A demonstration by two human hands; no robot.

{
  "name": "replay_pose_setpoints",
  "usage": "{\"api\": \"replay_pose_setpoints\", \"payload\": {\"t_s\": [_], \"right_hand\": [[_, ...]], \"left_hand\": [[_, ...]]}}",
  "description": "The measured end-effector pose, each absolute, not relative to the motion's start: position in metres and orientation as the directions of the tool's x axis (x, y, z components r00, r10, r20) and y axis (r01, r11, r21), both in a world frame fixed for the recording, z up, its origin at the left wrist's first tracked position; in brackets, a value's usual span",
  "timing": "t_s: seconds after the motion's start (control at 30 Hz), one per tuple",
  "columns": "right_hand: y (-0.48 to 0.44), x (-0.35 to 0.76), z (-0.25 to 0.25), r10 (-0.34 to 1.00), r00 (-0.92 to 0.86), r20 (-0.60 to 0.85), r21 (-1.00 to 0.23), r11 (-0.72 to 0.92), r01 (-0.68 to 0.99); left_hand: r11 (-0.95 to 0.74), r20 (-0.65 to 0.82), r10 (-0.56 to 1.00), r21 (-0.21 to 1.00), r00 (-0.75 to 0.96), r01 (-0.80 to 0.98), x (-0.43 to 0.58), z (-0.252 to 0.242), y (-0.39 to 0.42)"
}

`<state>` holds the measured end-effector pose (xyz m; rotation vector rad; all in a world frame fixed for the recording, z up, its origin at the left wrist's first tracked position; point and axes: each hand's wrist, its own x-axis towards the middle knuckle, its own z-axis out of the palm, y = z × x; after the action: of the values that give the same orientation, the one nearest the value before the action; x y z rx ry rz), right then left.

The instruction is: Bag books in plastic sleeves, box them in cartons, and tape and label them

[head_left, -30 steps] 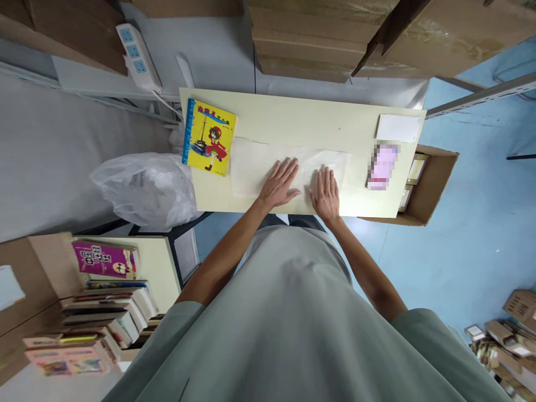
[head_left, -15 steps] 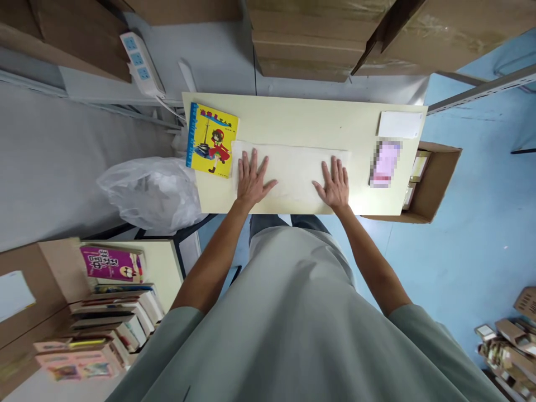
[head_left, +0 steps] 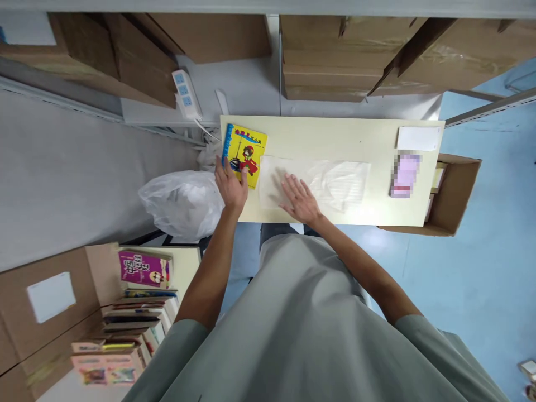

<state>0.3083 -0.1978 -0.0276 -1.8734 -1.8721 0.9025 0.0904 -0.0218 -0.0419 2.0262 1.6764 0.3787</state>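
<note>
A yellow picture book [head_left: 254, 146] with a blue spine strip and a figure in red lies at the left end of the cream tabletop [head_left: 318, 134]. My left hand [head_left: 232, 187] is at the book's lower left corner, fingers apart, with the thumb over the cover; whether it presses on the book I cannot tell. To the right of the book a thin white sheet [head_left: 341, 181] is spread out, wrinkled on its right half. On this sheet my right hand [head_left: 302, 202] lies with its fingers stretched out, holding nothing.
A white box [head_left: 419, 138] and a blurred pink item [head_left: 405, 174] sit at the table's right end. Below are an open carton [head_left: 460, 195], a clear plastic bag [head_left: 180, 201] and a box of books [head_left: 142, 318]. A power strip [head_left: 186, 95] and cardboard boxes [head_left: 326, 56] are behind.
My left hand has moved left off the sheet to the yellow book. My right hand has slid left across the sheet, whose right half is now wrinkled. The camera view has shifted.
</note>
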Motion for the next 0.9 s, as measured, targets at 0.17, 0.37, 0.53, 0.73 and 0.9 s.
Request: {"api": "replay_pose_setpoints", "payload": {"t_s": [0.17,0.37,0.53,0.73,0.9], "right_hand": [[-0.162,0.238,-0.038,0.975,-0.157,-0.159,-0.687,0.005,0.726],[-0.158,0.218,-0.055,0.973,-0.069,-0.220,-0.663,-0.097,0.742],[-0.161,0.216,-0.054,0.975,-0.036,-0.219,-0.676,-0.125,0.726],[-0.156,0.222,-0.049,0.973,-0.025,-0.228,-0.746,-0.158,0.647],[-0.151,0.241,-0.029,0.931,0.206,-0.301,-0.884,-0.354,0.306]], "left_hand": [[0.046,-0.282,0.955,0.442,0.090,0.896,0.063,-0.039,0.024],[-0.009,-0.299,0.943,0.420,0.147,0.908,0.054,-0.039,0.036],[0.010,-0.324,0.932,0.469,0.162,0.883,0.047,-0.031,0.052],[-0.015,-0.187,0.971,0.568,0.146,0.823,0.032,0.013,0.061],[0.078,-0.190,0.976,0.756,0.104,0.650,0.033,0.046,0.038]]}}
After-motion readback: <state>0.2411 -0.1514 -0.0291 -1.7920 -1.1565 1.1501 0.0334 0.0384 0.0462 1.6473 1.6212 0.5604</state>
